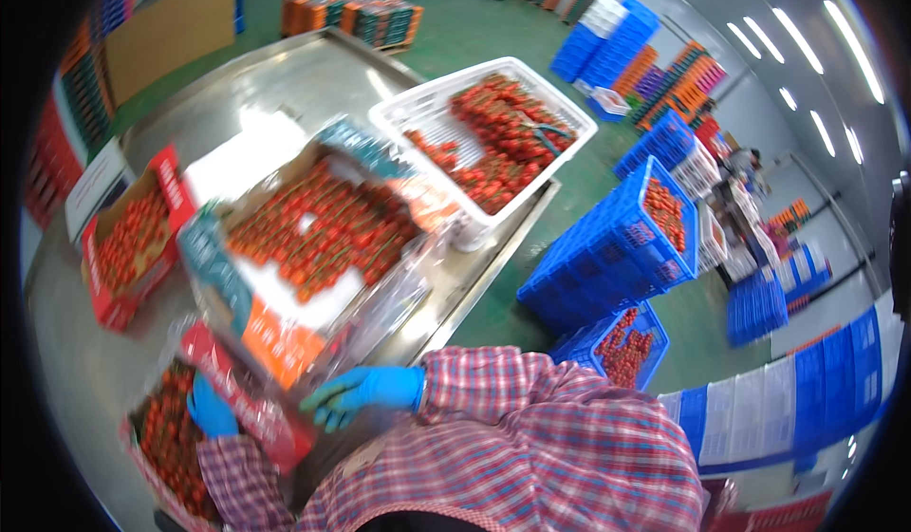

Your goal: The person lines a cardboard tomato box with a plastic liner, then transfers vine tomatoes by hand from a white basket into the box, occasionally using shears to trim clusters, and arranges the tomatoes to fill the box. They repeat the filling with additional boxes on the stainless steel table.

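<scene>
My left hand, in a blue glove, is at the inner side of a red box at the lower left. Vine cherry tomatoes fill that box, and its red flap has clear plastic film over it. The hand's fingers are partly hidden and blurred. My right hand, also blue-gloved, hovers to the right of the flap, fingers stretched out and nothing visible in them. Beyond the hands lies a larger green-and-orange carton, lined with plastic film, with rows of vine cherry tomatoes inside.
A white crate of tomatoes, with green-handled snips on top, sits at the steel table's right edge. A smaller red box of tomatoes stands left. Stacked blue crates stand on the floor at right.
</scene>
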`<state>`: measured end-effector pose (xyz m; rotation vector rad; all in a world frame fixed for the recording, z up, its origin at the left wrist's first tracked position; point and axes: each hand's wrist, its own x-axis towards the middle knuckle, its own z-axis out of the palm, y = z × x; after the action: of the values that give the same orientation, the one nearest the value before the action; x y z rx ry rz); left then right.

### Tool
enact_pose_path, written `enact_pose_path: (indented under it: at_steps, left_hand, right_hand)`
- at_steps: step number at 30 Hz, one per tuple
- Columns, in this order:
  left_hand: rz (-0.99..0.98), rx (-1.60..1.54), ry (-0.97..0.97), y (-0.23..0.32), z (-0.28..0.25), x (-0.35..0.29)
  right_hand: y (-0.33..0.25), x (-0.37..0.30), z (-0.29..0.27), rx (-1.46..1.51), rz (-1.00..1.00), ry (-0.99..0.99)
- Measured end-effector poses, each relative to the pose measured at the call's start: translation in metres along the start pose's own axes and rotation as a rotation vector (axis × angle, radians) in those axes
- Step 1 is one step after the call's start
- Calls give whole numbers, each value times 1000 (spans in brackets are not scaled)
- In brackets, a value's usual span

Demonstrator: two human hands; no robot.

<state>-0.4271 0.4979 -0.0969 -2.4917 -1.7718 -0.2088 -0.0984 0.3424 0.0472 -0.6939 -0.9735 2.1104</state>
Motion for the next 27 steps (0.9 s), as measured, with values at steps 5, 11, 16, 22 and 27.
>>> enact_pose_path:
  at_steps: [5, 11, 16, 22, 27]
  left_hand:
    - [-171, 249, -405, 26, -23, 7]
    - [-202, 547, -374, 83, -73, 32]
    - [-545, 511, -425, 95, -139, 26]
    - [-429, -52, 29, 98, -154, -34]
    - [-182, 105, -117, 112, -162, -15]
  right_hand:
    - [-65, -66, -78, -236, -128, -168]
    - [-204, -215, -217, -499, -211, -9]
    - [-318, -285, -347, -797, -285, 603]
    - [-314, -163, -481, -1501, 131, 521]
    - [-257, -84, -502, -1956, 135, 366]
